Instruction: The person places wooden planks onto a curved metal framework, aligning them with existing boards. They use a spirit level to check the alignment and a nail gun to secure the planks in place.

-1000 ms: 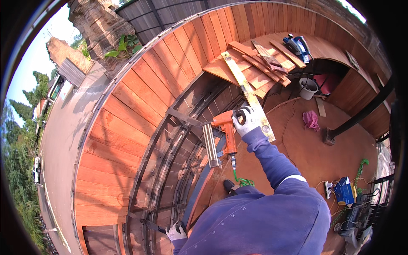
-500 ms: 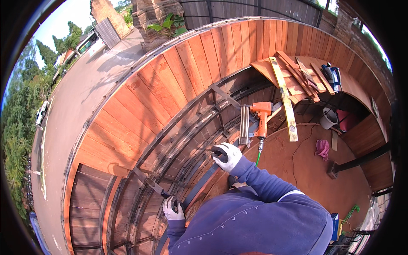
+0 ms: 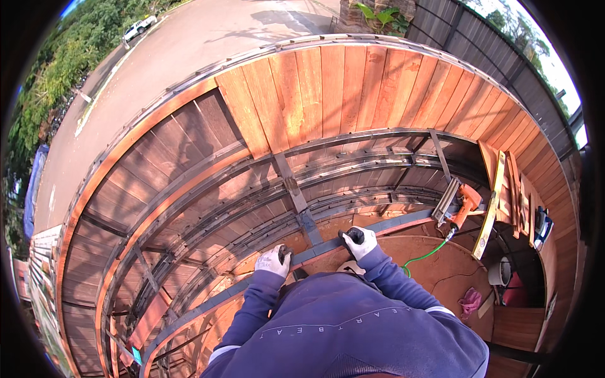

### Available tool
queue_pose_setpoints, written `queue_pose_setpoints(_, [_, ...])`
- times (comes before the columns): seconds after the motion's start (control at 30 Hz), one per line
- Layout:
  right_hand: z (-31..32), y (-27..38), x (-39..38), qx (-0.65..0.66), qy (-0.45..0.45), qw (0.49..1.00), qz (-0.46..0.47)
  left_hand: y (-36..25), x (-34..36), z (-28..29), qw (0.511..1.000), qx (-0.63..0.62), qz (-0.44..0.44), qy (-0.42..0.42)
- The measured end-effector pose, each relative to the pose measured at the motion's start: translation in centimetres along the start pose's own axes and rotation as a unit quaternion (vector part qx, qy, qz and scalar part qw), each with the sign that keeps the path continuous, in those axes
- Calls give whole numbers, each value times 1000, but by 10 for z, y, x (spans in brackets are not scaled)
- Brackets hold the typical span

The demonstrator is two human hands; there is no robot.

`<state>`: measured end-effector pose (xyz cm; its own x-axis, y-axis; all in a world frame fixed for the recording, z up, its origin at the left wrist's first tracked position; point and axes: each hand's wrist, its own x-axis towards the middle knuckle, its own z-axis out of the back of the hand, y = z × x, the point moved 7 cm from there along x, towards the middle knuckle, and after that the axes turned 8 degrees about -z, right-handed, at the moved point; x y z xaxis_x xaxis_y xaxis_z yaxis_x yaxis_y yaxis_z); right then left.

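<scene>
Since the earlier frames the right hand [image 3: 360,242] has let go of the orange nailer [image 3: 463,203], which now rests on the frame at right, well apart from us; both gloved hands have come onto the dark rail [image 3: 315,249] just ahead of the torso. We see the left hand [image 3: 273,260] with fingers curled over the rail, and the right likewise closed around it; grip depth cannot be told. We judge a firm, even two-hand hold best, weight centred, hose [image 3: 428,255] kept clear of the feet. No readable label or sign shows; a yellow level [image 3: 490,208] lies at right beside stacked boards [image 3: 513,195]; a white bucket [image 3: 500,272] and pink rag [image 3: 469,301] sit below.
</scene>
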<state>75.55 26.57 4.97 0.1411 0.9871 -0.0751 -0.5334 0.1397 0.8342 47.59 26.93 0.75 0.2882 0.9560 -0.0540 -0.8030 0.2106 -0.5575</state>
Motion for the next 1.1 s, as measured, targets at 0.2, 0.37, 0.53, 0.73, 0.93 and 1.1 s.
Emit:
queue_pose_setpoints(0.2, [-13,-27,2,173,-20,983,-64,-8,3,4,999,-7,-33,5])
queue_pose_setpoints(0.37, [16,-4,11,182,-42,981,-54,-4,6,-9,998,49,-10,25])
queue_pose_setpoints(0.53, [47,3,33,165,-97,981,-29,8,6,-17,999,49,-3,19])
queue_pose_setpoints(0.73, [35,-46,43,144,-66,983,-92,-3,12,-16,997,46,-26,54])
queue_pose_setpoints(0.93, [18,-67,39,239,-73,962,-111,-10,11,-5,995,44,9,89])
queue_pose_setpoints(1.1, [26,-30,37,35,-95,994,-36,-10,10,-7,995,50,16,86])
